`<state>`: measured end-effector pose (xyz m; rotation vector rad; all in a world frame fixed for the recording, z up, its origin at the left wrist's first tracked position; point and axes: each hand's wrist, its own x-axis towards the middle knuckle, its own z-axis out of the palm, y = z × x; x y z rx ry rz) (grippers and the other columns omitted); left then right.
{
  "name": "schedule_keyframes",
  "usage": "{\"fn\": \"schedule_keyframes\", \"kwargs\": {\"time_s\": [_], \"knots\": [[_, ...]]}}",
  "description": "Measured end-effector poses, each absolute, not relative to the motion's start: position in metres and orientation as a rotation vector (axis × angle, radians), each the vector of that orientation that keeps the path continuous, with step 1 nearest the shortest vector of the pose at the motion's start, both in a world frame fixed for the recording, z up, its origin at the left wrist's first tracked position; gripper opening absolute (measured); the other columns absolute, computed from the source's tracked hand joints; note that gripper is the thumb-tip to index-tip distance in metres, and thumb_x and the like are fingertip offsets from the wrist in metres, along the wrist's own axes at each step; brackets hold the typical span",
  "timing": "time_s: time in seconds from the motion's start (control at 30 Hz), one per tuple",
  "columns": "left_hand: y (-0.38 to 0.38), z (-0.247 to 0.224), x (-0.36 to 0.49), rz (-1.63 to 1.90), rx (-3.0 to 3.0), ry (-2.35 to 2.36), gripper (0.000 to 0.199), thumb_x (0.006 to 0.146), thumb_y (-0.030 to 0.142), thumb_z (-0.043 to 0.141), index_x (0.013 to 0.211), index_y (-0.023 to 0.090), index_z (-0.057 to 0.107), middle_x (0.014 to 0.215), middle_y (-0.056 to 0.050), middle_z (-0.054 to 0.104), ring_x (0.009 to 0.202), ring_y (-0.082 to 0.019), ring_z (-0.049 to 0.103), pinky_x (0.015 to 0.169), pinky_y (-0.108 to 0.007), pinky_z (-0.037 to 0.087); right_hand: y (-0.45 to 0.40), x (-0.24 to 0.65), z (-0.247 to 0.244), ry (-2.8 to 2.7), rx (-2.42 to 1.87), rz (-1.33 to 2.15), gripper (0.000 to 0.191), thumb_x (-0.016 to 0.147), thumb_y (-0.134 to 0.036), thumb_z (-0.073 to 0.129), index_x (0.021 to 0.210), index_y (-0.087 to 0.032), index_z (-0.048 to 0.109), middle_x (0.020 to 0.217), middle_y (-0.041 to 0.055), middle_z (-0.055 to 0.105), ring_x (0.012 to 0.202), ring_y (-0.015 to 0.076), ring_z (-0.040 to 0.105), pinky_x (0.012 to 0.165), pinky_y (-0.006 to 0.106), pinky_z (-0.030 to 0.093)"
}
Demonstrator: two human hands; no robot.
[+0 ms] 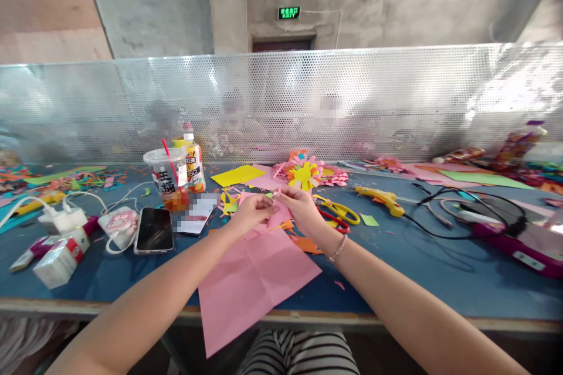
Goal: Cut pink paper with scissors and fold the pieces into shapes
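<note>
My left hand [253, 214] and my right hand [299, 208] are close together above the middle of the table, both with fingers closed on a small piece of pink paper [278, 215]. Below them a large creased pink sheet [259, 284] lies over the table's front edge, one corner hanging down. Just beyond the hands are paper flowers in pink, with a yellow flower [307, 174] in front. Scissors with yellow handles [341, 211] and red-handled scissors [336, 224] lie beside my right hand.
To the left are a phone [154, 231], a plastic cup with a straw [167, 179], a bottle [194, 164], and chargers. On the right lie a yellow glue gun [382, 199], black cables and a purple power strip [519, 249]. A perforated metal screen [373, 105] runs behind the table.
</note>
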<state>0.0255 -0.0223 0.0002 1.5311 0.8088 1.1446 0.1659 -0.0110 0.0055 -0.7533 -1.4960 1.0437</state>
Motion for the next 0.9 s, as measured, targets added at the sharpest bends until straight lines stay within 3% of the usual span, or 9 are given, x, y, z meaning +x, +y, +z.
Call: {"fn": "schedule_keyframes", "kwargs": {"time_s": [0.27,0.47,0.9], "knots": [[-0.0260,0.0028,0.0270,1.117,1.510,0.804,0.029,0.058,0.036,0.068,0.071,0.014,0.054,0.062,0.000,0.054,0.057,-0.009,0.053,0.055,-0.025,0.046,-0.0120,0.1654,0.0052,-1.433,-0.780,1.018,0.021,0.061,-0.037,0.064,0.065,-0.017,0.058,0.065,-0.0001,0.055,0.060,0.0103,0.048,0.055,0.023,0.038],[-0.0237,0.0001,0.0266,1.129,1.531,0.800,0.028,0.059,0.036,0.068,0.069,0.014,0.052,0.058,0.002,0.052,0.053,-0.008,0.051,0.053,-0.023,0.044,-0.0101,0.1668,0.0033,-1.443,-0.741,1.053,0.017,0.065,-0.034,0.063,0.066,-0.017,0.061,0.068,-0.0003,0.057,0.063,0.0101,0.050,0.059,0.023,0.039],[-0.0205,-0.0019,0.0266,1.112,1.606,0.819,0.031,0.059,0.037,0.067,0.068,0.013,0.050,0.059,0.003,0.050,0.052,-0.007,0.049,0.051,-0.022,0.042,-0.0102,0.1668,0.0035,-1.383,-0.744,1.128,0.016,0.064,-0.031,0.064,0.060,-0.018,0.055,0.058,-0.0032,0.051,0.053,0.0081,0.044,0.053,0.023,0.036]]}}
